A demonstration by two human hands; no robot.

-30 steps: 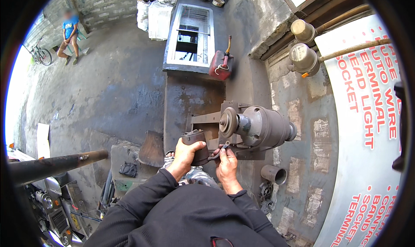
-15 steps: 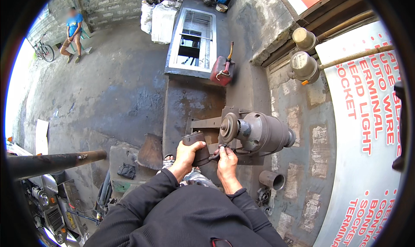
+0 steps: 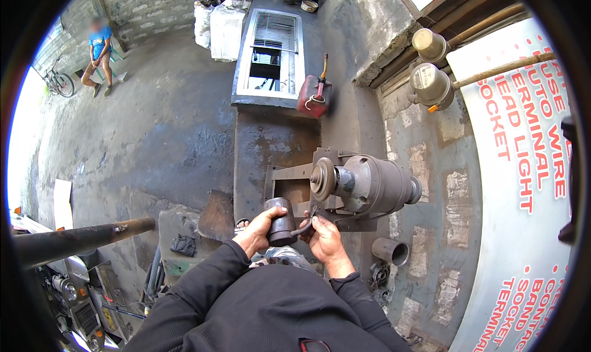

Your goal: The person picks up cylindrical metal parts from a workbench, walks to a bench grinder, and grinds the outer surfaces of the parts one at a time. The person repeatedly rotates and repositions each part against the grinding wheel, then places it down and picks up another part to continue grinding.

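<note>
A dark grey metal cylinder [image 3: 281, 224] hangs in the air in front of the person, resting on nothing that I can see, just on the near side of the left near corner of a rusty brown metal frame [image 3: 293, 173]. It looks solid and rigid, so I would expect it to be heavy for its size, and its smooth, grimy wall might slide in greasy fingers.

The left grip [image 3: 256, 232] is wrapped round its left side, thumb across the upper part; around the middle of the body seems the sound place to hold it. From near its lower end a short, dark, bendable lead [image 3: 302, 230] runs to the right grip [image 3: 326, 240], closed in a narrow pinch on the far end. That lead looks the tender part: I'd guide it lightly and never let the weight hang from it.

Just beyond, a grey, barrel-shaped motor [image 3: 377, 182] with a round wheel [image 3: 323, 179] sits toward the frame's right edge. Past the frame's right near corner, a hollow grey metal tube [image 3: 384, 249] lies on its side.
</note>
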